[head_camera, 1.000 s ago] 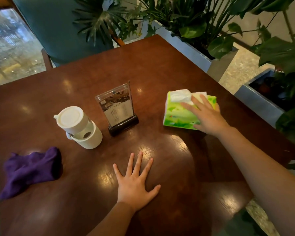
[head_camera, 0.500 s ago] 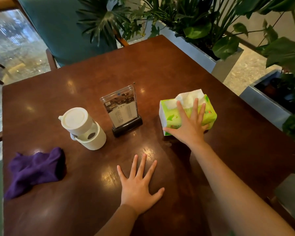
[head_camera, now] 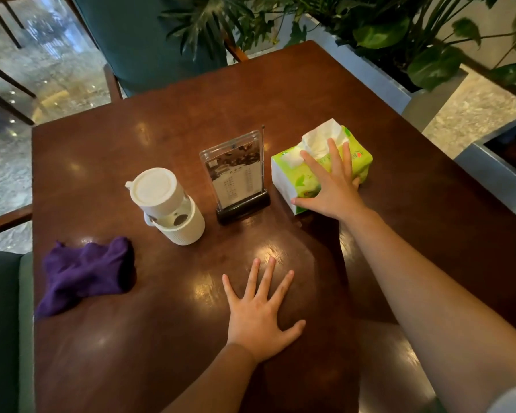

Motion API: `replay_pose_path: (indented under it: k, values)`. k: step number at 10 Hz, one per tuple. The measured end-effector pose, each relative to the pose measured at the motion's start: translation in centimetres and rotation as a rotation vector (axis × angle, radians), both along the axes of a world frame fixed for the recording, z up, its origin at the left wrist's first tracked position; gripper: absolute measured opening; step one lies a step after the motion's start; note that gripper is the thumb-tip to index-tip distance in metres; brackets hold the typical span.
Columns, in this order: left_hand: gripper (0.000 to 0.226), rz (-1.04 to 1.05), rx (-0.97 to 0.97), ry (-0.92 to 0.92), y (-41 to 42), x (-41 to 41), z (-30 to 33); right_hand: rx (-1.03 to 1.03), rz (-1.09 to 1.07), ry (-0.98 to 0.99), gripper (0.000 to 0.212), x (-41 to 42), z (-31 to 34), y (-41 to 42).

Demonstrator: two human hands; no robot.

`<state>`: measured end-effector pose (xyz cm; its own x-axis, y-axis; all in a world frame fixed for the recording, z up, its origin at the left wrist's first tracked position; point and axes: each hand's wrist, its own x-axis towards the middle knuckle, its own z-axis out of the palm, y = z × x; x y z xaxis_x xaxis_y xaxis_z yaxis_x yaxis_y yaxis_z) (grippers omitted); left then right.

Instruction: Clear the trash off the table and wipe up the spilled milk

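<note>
A green tissue pack (head_camera: 298,177) with a white tissue (head_camera: 322,138) sticking out of its top lies right of centre on the brown table (head_camera: 310,84). My right hand (head_camera: 332,184) rests on the pack with fingers spread and straight, thumb along its near side. My left hand (head_camera: 261,311) lies flat on the table near the front, fingers spread, holding nothing. A crumpled purple cloth (head_camera: 85,274) sits at the left edge. No spilled milk or trash shows on the glossy top.
A white lidded cup (head_camera: 167,207) stands left of centre beside a clear menu stand (head_camera: 236,177) on a black base. A teal chair (head_camera: 137,40) is at the far side, another teal seat (head_camera: 0,323) at the left. Planters with leafy plants (head_camera: 399,31) line the right.
My right hand has slid the tissue pack leftward toward the menu stand and turned it. My left hand has stayed flat in place.
</note>
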<state>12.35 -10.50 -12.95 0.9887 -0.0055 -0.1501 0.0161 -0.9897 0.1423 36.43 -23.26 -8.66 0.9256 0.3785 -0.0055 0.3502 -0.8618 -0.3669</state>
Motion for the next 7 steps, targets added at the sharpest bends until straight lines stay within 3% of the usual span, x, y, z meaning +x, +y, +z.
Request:
replay_pose_path:
  k: [5,7]
  values:
    - [0.082,-0.019,0.011,-0.032,-0.2,-0.2,-0.2,-0.040,0.011,-0.008,0.101,0.9,1.3,0.7]
    - [0.081,-0.001,0.000,0.051,0.3,0.2,-0.5,-0.118,-0.060,-0.032,0.093,-2.9,2.1,0.0]
